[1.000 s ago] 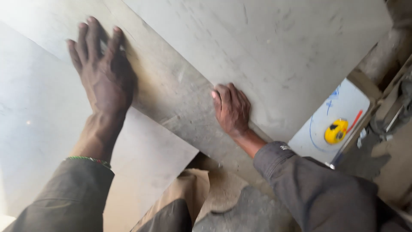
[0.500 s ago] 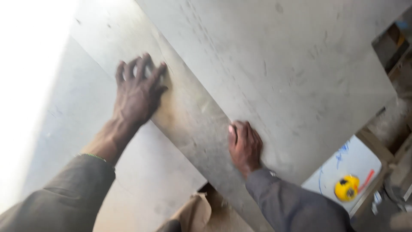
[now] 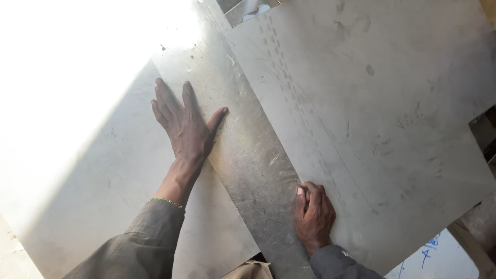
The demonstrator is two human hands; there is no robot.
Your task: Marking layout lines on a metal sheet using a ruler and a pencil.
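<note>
Three dull grey metal sheets lie overlapped. My left hand (image 3: 188,129) rests flat with its fingers spread, its palm on the left sheet (image 3: 103,170) and its thumb reaching onto the scratched middle sheet (image 3: 248,155). My right hand (image 3: 314,214) is lower down, with its fingers curled over the near left edge of the large right sheet (image 3: 387,103), which lies on top of the middle one. A faint curved line and a row of dimples run along the right sheet near that edge.
Strong glare whitens the upper left. A white board with blue marks (image 3: 439,258) shows at the bottom right, beside a wooden piece (image 3: 478,227). Brown cloth (image 3: 253,269) shows under the sheets' near edge.
The view has shifted, so the yellow object at the right is out of frame. My right hand's fingers, flat before, have curled over the sheet's edge. My left hand stays pressed flat.
</note>
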